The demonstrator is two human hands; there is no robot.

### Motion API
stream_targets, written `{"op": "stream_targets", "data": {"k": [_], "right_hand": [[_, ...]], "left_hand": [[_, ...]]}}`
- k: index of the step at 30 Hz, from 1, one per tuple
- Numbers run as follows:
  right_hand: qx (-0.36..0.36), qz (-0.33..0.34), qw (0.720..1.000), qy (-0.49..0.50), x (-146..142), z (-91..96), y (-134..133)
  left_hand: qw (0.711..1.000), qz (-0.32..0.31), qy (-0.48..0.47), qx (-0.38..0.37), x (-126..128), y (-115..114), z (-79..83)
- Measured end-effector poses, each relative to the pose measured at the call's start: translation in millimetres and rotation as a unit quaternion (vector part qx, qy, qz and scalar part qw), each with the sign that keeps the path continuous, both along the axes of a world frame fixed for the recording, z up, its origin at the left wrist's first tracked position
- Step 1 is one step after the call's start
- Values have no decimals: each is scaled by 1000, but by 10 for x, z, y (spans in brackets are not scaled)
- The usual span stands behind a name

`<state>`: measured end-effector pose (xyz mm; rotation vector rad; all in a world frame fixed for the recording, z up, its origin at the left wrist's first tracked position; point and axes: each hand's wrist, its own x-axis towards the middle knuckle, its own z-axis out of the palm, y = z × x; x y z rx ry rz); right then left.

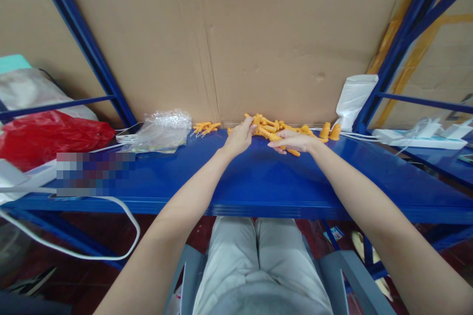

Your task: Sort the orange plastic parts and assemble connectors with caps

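Note:
Both hands are at a row of orange plastic pieces (279,127) lying along the back of the blue shelf. My left hand (238,138) is closed at the left part of this row, its fingers curled around an orange piece that they partly cover. My right hand (291,141) is closed on a long orange plastic piece (293,152), whose rounded end sticks out below the fingers. To the left lie several orange pieces with metal spirals (206,129), like corkscrews. Two orange cone-shaped caps (330,131) stand right of the row.
Clear plastic bags (162,130) lie on the blue shelf (258,187), left of the hands. A red bag (55,135) is farther left. Cardboard (258,44) closes the back. At right are a white pouch (354,101), cables and a power strip (421,139).

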<state>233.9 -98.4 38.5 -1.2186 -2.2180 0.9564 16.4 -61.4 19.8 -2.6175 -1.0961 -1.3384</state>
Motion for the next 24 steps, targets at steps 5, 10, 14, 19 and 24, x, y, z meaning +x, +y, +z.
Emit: {"op": "stream_targets", "data": {"k": [5,10,14,19,24], "right_hand": [[108,-93,985,-92,-66,-47,103],[166,-123,971,-122,-68,-68,156],[124,-94,980,-127,-45,-1,67],[124,-88,968,-198,-24,75,-5],[134,-89,962,-222,-34,32,26]], "left_hand": [[1000,4,-3,-18,5,2,6],[999,-2,-10,-39,7,-2,21],[999,-5,1,-40,13,-22,21],[999,-27,14,-27,29,-54,23],[999,-37,32,-23,49,-68,10]]}}
